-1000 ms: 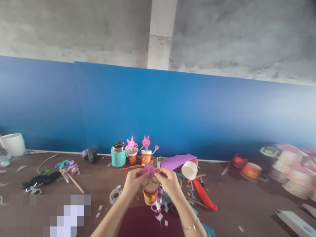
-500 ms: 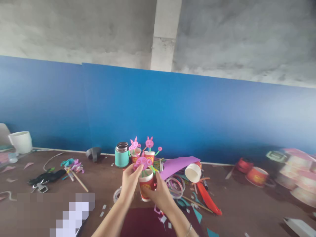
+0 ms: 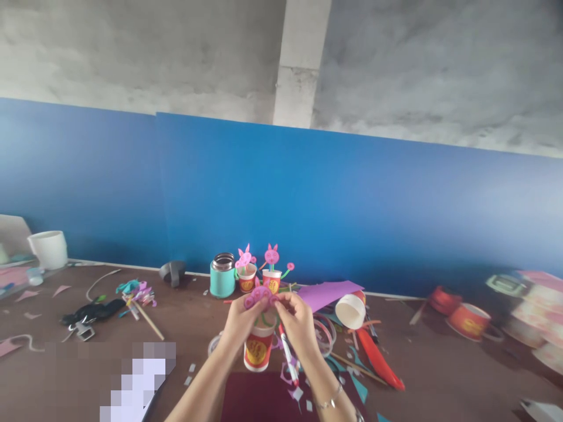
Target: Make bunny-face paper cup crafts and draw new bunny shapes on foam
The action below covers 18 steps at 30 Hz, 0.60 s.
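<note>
A red-and-white paper cup point(image 3: 257, 350) with a gold emblem stands upright in front of me, green stems rising from it. Above its rim is a pink paper pig face point(image 3: 261, 293), partly covered by my fingers. My left hand point(image 3: 246, 316) pinches the face's left and lower side. My right hand point(image 3: 297, 319) has thumb and fingertips closed on the pink paper's right edge. A red-and-white marker point(image 3: 288, 357) lies just below the right hand. Behind stand two similar cups, a left one point(image 3: 247, 278) and a right one point(image 3: 271, 282), each bearing a pink pig figure.
A teal thermos point(image 3: 222, 278) stands open behind the left hand. To the right are purple paper point(image 3: 329, 293), a tipped paper cup point(image 3: 350, 310), tape rolls, a red pouch-like item point(image 3: 380, 360) and scraps. A maroon sheet point(image 3: 259, 395) lies nearest me. A blue partition point(image 3: 272, 193) rises behind.
My right hand has risen from the cup's side to the pink pig face and pinches its right edge. The left hand stays on the face. The marker has come into sight.
</note>
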Tool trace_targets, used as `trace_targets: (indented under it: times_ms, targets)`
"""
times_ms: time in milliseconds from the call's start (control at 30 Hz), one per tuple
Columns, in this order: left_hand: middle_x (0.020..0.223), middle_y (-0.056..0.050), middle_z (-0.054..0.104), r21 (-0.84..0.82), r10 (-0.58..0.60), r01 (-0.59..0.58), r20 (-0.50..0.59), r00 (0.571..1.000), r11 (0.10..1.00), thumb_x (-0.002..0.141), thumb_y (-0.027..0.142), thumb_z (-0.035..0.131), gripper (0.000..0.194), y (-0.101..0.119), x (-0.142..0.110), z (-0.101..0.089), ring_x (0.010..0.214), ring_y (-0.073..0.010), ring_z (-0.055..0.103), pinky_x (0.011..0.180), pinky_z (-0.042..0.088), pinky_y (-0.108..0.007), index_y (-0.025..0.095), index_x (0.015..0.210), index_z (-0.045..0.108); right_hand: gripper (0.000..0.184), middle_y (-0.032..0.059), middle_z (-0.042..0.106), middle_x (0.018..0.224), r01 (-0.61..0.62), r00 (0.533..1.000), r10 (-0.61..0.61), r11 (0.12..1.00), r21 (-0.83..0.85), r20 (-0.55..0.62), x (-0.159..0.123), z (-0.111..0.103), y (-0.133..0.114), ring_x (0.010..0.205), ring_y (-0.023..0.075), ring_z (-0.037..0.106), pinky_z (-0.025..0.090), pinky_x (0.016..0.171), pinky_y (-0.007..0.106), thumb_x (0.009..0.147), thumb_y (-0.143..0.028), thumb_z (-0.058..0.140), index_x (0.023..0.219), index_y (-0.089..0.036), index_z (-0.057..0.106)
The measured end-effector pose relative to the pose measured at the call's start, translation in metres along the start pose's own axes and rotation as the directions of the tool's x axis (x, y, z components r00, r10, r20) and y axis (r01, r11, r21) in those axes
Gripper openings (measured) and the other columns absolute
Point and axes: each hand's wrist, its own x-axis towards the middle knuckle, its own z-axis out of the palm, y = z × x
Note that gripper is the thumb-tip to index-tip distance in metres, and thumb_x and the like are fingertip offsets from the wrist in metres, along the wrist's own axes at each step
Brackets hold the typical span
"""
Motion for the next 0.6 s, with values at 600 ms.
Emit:
trace_targets:
  times_ms: [600]
  targets:
    - [0.058, -0.006, 0.069, -0.191, -0.295, 0.28, -0.051, 0.954, 0.941, 0.058, 0.034, 0.079, 0.029, -0.006, -0.005, 0.007, 0.048, -0.0168, 0.062, 0.052, 0.048, -0.026, 0.011, 0.071, 0.068, 0.01, 0.0042, 0.064, 0.081, 0.28, 0.96, -0.276, 0.954, -0.109, 0.051, -0.01, -0.007, 0.006, 0.075, 0.0172, 0.059, 0.045, 0.069, 0.025, 0.084, -0.022, 0.05, 0.081, -0.018, 0.059]
